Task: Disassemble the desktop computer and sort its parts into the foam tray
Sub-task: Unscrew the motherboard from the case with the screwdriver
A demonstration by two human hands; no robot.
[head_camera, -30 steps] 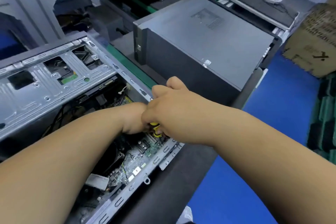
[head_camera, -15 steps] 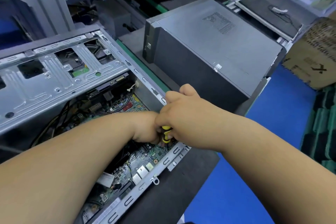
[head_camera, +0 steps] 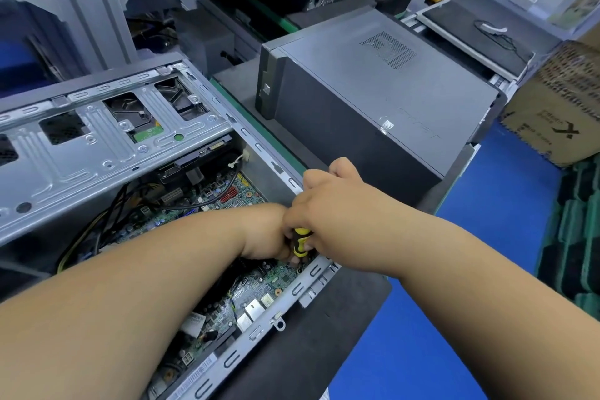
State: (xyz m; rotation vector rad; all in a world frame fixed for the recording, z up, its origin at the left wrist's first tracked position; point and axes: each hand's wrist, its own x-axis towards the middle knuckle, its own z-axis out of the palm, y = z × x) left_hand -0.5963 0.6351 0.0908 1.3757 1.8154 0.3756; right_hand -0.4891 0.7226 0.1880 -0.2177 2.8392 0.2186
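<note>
1. Silver stamped-steel drive cage (head_camera: 97,146): spans the left of the open desktop computer chassis (head_camera: 253,338), which lies on its side on a dark work surface (head_camera: 324,351). The chassis is probably heavy and rigid, with sharp sheet-metal edges; it is best held by its folded rims.
2. Green printed motherboard (head_camera: 259,282): lies inside the chassis below the cage, partly hidden by the forearms. It is probably light, thin and fragile; it should be lifted by its bare edges, never by connectors or chips.
3. Black and yellow cable bundle (head_camera: 97,221): runs from under the cage onto the board; it is soft and likely to snag.
4. Left hand (head_camera: 266,234): reaches down into the chassis at the board's near-right corner, touching the tool. Its fingers are hidden, so whether it grips anything cannot be told.
5. Yellow-and-black screwdriver handle (head_camera: 302,242): stands roughly upright over the board just inside the chassis rim; its tip is hidden.
6. Right hand (head_camera: 331,204): its fingers are curled tightly round the top of the handle, closed on it from above. The step is probably loosening a board screw.
7. Closed dark grey tower computer (head_camera: 373,101): lies on its side beyond the hands, apart from the work.
8. Brown printed cardboard carton (head_camera: 558,107): stands at far right. No foam tray can be identified with certainty.
</note>
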